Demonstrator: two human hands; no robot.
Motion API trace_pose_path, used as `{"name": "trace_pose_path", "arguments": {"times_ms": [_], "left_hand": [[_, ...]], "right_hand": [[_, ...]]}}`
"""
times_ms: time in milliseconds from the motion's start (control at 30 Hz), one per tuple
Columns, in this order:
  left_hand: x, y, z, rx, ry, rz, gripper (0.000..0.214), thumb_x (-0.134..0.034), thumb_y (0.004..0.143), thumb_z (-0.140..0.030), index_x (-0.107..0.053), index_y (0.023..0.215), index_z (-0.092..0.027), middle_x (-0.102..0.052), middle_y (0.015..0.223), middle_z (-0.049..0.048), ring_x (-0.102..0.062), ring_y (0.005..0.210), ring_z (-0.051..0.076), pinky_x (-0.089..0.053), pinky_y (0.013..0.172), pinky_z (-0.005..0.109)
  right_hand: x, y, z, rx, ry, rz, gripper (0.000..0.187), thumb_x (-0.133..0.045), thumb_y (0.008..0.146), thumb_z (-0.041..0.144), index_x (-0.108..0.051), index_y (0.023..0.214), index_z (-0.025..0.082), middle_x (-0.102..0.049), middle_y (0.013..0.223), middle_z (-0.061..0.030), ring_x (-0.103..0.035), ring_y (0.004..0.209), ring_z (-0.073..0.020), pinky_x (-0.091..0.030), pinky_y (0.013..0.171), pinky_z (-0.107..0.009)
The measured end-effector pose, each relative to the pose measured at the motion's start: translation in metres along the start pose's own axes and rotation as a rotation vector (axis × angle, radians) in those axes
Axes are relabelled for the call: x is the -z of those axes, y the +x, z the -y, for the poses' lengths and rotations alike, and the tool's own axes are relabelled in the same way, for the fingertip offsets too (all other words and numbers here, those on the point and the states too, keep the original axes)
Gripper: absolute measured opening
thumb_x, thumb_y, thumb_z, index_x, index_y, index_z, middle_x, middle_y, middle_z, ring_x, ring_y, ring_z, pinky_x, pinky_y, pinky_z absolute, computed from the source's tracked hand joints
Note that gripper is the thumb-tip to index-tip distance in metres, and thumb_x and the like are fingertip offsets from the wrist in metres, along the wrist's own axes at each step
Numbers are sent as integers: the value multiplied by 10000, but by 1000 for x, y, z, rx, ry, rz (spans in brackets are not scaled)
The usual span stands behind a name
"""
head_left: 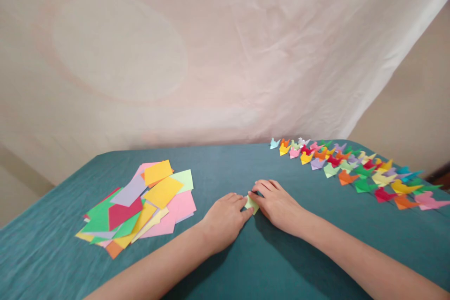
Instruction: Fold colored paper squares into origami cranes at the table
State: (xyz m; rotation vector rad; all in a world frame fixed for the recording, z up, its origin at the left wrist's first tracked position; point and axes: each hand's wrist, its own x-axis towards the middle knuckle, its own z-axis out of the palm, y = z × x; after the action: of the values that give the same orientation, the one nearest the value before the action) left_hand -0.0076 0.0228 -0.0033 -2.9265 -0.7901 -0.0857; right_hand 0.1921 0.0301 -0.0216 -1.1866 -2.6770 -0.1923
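Note:
Between my two hands, low over the middle of the table, is a small piece of light green paper (251, 204), partly covered by my fingers. My left hand (227, 219) is closed on its left side, with the thumb at the near edge and the fingers bent behind. On the other side my right hand (276, 204) has its thumb and fingertips closed at the paper's upper right edge. How the paper is folded is too small to make out.
Loose coloured paper sheets (160, 192) lie in an overlapping pile on the left. Several rows of folded paper birds (347, 177) stand at the back right. A teal cloth (225, 164) covers the table, and a pale hanging sheet (211, 56) rises behind it.

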Motion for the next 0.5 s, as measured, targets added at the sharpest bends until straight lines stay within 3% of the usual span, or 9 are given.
{"name": "trace_pose_path", "arguments": {"times_ms": [333, 500], "left_hand": [[3, 0, -2, 27, -16, 35, 326, -457, 864, -167, -536, 1180, -165, -574, 1198, 135, -544, 1100, 249, -396, 953, 391], [3, 0, -2, 28, -10, 42, 321, -460, 864, -178, -540, 1174, -171, -576, 1201, 129, -546, 1099, 244, -395, 957, 388]], "right_hand": [[-5, -3, -10, 55, 21, -7, 289, -480, 888, 144, -561, 1165, 175, -578, 1066, -103, -476, 1050, -228, -351, 897, -398], [2, -5, -10, 65, 11, 9, 229, -472, 892, 140, -603, 1078, 168, -587, 1023, -93, -493, 1015, -214, -352, 881, -380]]}}
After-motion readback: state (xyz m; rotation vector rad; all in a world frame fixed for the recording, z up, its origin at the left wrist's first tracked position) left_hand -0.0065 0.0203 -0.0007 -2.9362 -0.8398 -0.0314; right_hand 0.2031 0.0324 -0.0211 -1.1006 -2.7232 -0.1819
